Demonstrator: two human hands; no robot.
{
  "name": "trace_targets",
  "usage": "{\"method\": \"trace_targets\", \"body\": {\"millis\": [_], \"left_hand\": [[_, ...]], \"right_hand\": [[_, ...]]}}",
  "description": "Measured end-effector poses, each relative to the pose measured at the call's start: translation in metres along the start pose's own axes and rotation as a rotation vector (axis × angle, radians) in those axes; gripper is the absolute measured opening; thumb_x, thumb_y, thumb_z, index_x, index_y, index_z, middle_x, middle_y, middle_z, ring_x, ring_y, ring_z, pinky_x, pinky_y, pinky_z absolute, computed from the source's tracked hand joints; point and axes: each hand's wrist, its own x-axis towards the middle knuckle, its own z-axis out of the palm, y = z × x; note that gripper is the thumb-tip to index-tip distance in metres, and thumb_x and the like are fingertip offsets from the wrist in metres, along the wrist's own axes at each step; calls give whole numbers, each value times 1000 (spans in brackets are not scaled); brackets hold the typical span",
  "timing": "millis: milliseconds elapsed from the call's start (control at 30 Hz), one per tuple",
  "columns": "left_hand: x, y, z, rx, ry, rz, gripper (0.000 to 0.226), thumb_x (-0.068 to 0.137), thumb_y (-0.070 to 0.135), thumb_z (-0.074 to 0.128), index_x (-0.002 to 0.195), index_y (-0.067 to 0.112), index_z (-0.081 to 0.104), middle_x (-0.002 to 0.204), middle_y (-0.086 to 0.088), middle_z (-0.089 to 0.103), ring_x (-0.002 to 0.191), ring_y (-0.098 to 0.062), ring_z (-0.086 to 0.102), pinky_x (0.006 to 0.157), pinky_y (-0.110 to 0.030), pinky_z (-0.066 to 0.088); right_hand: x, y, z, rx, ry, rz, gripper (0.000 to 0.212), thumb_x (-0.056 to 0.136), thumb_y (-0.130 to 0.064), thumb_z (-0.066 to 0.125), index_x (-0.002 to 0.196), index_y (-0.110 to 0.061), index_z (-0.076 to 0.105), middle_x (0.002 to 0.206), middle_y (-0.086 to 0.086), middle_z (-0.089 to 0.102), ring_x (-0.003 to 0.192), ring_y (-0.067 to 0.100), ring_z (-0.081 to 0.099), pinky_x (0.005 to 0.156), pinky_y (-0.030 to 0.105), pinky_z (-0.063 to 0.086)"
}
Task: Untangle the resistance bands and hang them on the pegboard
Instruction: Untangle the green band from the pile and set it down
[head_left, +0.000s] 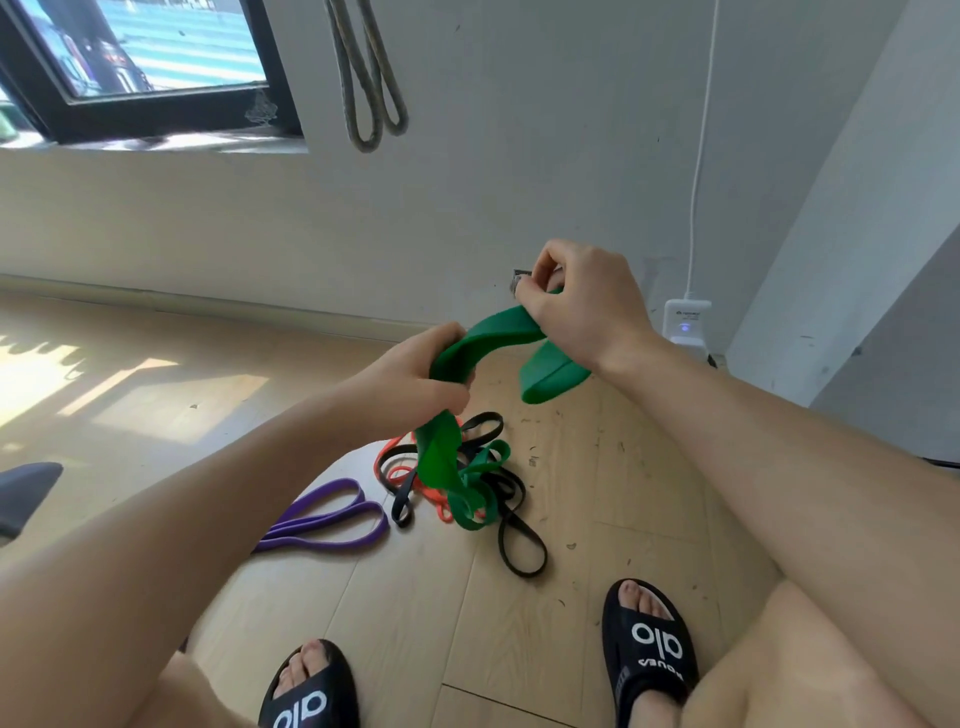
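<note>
A wide green band (496, 330) stretches between both hands above the floor. My left hand (415, 376) grips it lower down; my right hand (582, 304) pinches its upper fold. Below my left hand the green band trails into a tangle on the floor with a black band (519, 545) and an orange band (436, 501). A purple band (327, 519) lies apart to the left of the tangle. A grey-olive band (371, 93) hangs in two loops on the wall above; what it hangs from is out of view.
The wooden floor (571, 623) carries small dark debris. My feet in black slippers (649, 649) stand near the bottom edge. A white plug device (685, 319) with a cable sits by the wall at right. A window (156, 52) is at top left, a dark object (26, 491) at far left.
</note>
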Motion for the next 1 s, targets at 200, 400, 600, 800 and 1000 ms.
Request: {"method": "trace_targets", "body": {"millis": [200, 400, 600, 800, 1000], "left_hand": [[3, -14, 0, 206, -95, -15, 41, 98, 8, 58, 128, 29, 40, 115, 3, 63, 103, -16, 63, 90, -37, 57], [5, -11, 5, 250, -137, 2, 59, 98, 1, 48, 144, 33, 28, 131, -3, 61, 121, -20, 61, 99, -47, 56], [7, -13, 16, 213, -22, 44, 69, 93, -9, 40, 147, 34, 30, 128, 2, 63, 123, -14, 60, 103, -47, 52], [10, -9, 29, -108, 23, 23, 36, 87, -11, 42, 98, 20, 58, 96, -4, 75, 100, -24, 71, 96, -52, 56], [7, -3, 25, -175, -89, -66, 15, 75, 22, 52, 86, 13, 50, 72, -8, 58, 71, -25, 57, 77, -44, 49]], "right_hand": [[-1, -6, -5, -10, 21, -40, 16, 93, -30, 67, 82, -19, 63, 69, -5, 65, 68, 13, 62, 65, 31, 53], [-3, -30, -10, 273, 108, 34, 20, 86, -20, 71, 70, -22, 58, 55, -6, 61, 53, 6, 53, 58, 17, 43], [-11, -50, -13, 418, 103, 37, 16, 84, -19, 73, 72, -20, 62, 57, -5, 64, 57, 9, 58, 63, 26, 51], [-13, -56, -18, 511, 112, 58, 15, 85, -15, 73, 75, -17, 62, 49, -8, 57, 51, 5, 51, 59, 18, 46], [-11, -46, -19, 454, 193, 104, 15, 84, -14, 69, 73, -18, 59, 48, -6, 56, 49, 6, 49, 56, 18, 46]]}}
